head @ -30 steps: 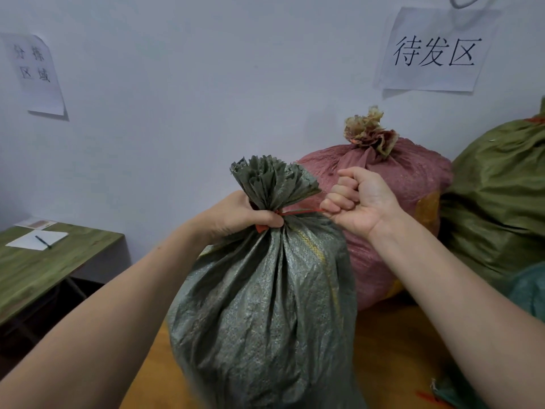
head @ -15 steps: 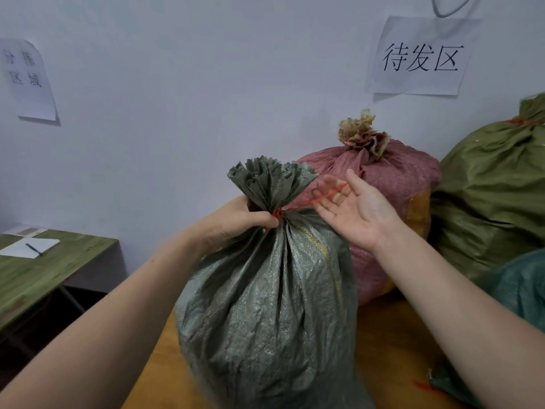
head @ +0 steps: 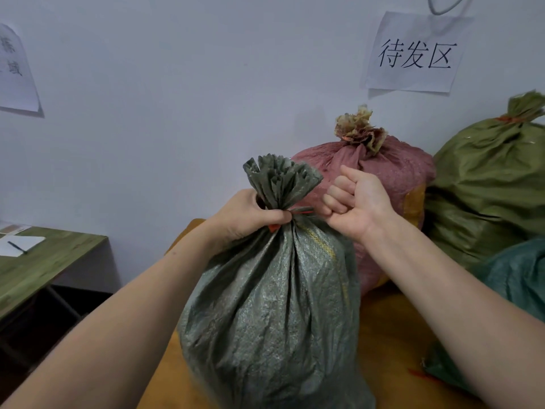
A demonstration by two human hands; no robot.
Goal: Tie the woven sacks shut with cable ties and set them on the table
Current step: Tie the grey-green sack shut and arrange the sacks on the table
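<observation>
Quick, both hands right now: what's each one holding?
Left hand: grips the gathered neck of the grey-green woven sack.
Right hand: fist curled round the thin red cable tie tail.

White paper sign (head: 413, 53): "待发区"

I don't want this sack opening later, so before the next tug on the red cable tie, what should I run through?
1. Left hand grips the grey-green sack at its gathered neck: ok.
2. Red cable tie circles the neck below the frill: ok.
3. Right hand, fingers curled round the tie's tail: ok.
4. Tie locked and fully tight: cannot tell.
5. Sack upright: ok.
6. Room for the pull, with the pink sack close behind the right hand: cannot tell.
</observation>
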